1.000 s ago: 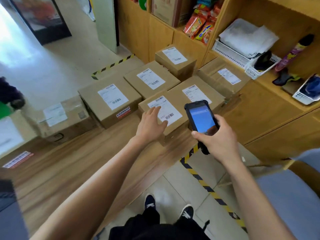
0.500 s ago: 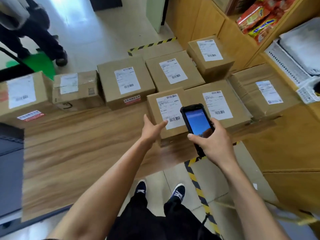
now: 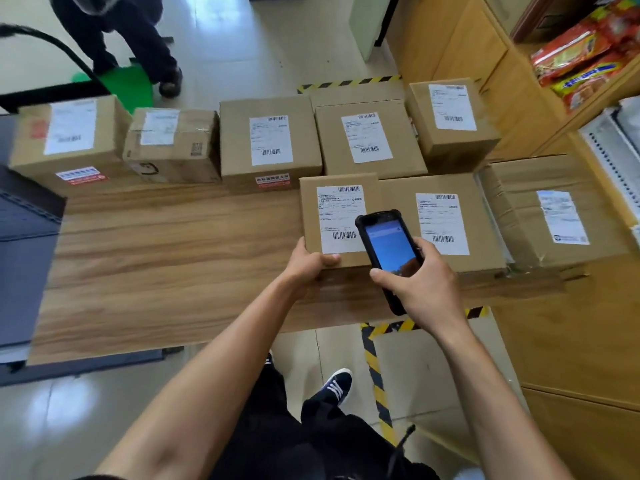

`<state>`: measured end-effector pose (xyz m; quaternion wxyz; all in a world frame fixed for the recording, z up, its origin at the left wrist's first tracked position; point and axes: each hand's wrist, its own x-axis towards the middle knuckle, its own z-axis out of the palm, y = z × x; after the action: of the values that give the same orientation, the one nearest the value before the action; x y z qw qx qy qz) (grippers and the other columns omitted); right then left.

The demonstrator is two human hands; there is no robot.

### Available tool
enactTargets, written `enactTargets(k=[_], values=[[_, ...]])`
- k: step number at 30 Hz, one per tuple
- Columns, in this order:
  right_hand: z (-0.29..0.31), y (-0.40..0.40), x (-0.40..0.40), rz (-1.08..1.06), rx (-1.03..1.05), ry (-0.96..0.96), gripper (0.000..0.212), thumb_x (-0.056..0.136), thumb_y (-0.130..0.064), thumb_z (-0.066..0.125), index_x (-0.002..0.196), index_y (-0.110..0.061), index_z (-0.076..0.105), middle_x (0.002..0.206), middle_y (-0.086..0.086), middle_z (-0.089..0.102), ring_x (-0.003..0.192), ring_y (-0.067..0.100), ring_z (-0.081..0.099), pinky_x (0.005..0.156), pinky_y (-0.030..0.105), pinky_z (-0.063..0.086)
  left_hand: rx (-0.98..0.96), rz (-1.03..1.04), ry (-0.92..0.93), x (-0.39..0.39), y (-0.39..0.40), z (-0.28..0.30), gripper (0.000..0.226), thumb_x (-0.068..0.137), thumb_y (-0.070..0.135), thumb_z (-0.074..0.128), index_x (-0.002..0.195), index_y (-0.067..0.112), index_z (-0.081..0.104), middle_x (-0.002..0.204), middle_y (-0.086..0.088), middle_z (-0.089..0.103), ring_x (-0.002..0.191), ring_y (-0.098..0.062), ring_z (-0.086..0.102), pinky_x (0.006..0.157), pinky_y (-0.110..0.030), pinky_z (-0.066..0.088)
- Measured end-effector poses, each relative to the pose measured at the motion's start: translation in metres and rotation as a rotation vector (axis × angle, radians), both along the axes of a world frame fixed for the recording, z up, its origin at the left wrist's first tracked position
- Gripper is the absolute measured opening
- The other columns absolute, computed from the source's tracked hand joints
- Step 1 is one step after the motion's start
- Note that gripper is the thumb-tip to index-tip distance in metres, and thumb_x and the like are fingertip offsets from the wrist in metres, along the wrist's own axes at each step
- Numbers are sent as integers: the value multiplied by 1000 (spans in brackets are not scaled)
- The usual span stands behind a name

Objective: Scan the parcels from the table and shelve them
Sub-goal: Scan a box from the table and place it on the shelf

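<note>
Several brown cardboard parcels with white labels lie on the wooden table (image 3: 166, 258). My left hand (image 3: 306, 263) grips the near left corner of the closest parcel (image 3: 311, 209), thumb on top by its label. My right hand (image 3: 419, 284) holds a black handheld scanner (image 3: 388, 247) with a lit blue screen, tilted over that parcel's right side. Just right of it lies another labelled parcel (image 3: 446, 223), and a taped one (image 3: 550, 213) beyond that.
A back row of parcels (image 3: 270, 140) runs along the table's far edge. Wooden shelving (image 3: 519, 81) with snack packets (image 3: 585, 60) and a white basket stands at the right. Another person's legs (image 3: 138, 39) stand on the tiled floor beyond. Yellow-black tape (image 3: 372, 368) marks the floor by my feet.
My left hand slid from the top of the closest parcel to grip its near left corner. The view swung left and down; the scanner stays over the parcel.
</note>
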<state>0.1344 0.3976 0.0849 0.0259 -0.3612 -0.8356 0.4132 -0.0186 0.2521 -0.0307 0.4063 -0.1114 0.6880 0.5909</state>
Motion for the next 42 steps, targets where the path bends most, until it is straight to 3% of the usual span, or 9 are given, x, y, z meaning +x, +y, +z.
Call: enactTargets(k=[3, 6, 13, 19, 23, 26, 29, 38, 42], values=[[3, 4, -1, 24, -12, 17, 84, 76, -45, 89, 145, -20, 50, 112, -6, 58, 101, 16, 56, 72, 21, 43, 46, 4, -34, 5, -8, 2, 61, 84, 1, 78, 137, 17, 53, 126, -6, 72, 110, -28, 71, 90, -50, 61], [8, 4, -7, 54, -18, 49, 73, 74, -44, 90, 135, -26, 54, 97, -18, 56, 87, 2, 57, 67, 14, 40, 99, 39, -41, 10, -24, 4, 58, 83, -2, 77, 133, 19, 57, 120, -4, 76, 106, -25, 74, 73, -37, 62], [24, -28, -34, 193, -45, 118, 62, 73, -46, 89, 117, -43, 45, 93, -28, 53, 85, -22, 55, 60, 7, 39, 68, 157, 83, 1, -85, 18, 55, 75, 14, 84, 121, 34, 62, 107, 10, 79, 101, -20, 75, 78, -41, 62], [36, -77, -66, 345, -63, 120, 75, 71, -48, 89, 135, -29, 56, 99, -21, 62, 91, -1, 61, 75, 22, 50, 35, 406, 242, -13, -146, 32, 41, 81, 10, 84, 110, 27, 61, 92, 18, 79, 80, -4, 76, 64, -25, 61], [42, -120, -89, 452, -42, 86, 75, 70, -46, 90, 135, -29, 57, 91, -20, 60, 84, -9, 58, 66, 14, 43, -37, 569, 441, -28, -184, 48, 59, 81, 8, 83, 133, 22, 58, 114, 7, 77, 106, -15, 73, 91, -34, 57], [46, -155, -104, 523, -57, 46, 81, 72, -41, 90, 142, -22, 55, 93, -17, 61, 85, -2, 58, 68, 18, 47, -113, 664, 624, -37, -213, 62, 72, 81, 9, 83, 144, 26, 51, 119, 17, 72, 109, 2, 67, 99, -28, 54], [50, -189, -118, 588, -57, 14, 82, 72, -40, 90, 144, -20, 55, 94, -13, 63, 86, 1, 59, 71, 24, 50, -122, 750, 733, -48, -241, 74, 77, 83, 8, 81, 149, 25, 46, 126, 16, 70, 114, 2, 65, 104, -33, 54], [60, -266, -147, 663, -22, -7, 53, 69, -37, 89, 112, -25, 59, 81, -5, 65, 73, 4, 60, 63, 25, 48, -178, 835, 748, -80, -310, 82, 92, 86, 14, 80, 162, 21, 27, 145, 4, 61, 133, -11, 57, 114, -43, 46], [63, -283, -156, 655, -2, 19, 52, 68, -39, 88, 110, -28, 59, 80, -5, 65, 75, 9, 62, 69, 38, 56, -178, 837, 761, -87, -327, 84, 90, 86, 13, 80, 160, 24, 30, 137, 9, 66, 127, -6, 61, 112, -43, 49]])
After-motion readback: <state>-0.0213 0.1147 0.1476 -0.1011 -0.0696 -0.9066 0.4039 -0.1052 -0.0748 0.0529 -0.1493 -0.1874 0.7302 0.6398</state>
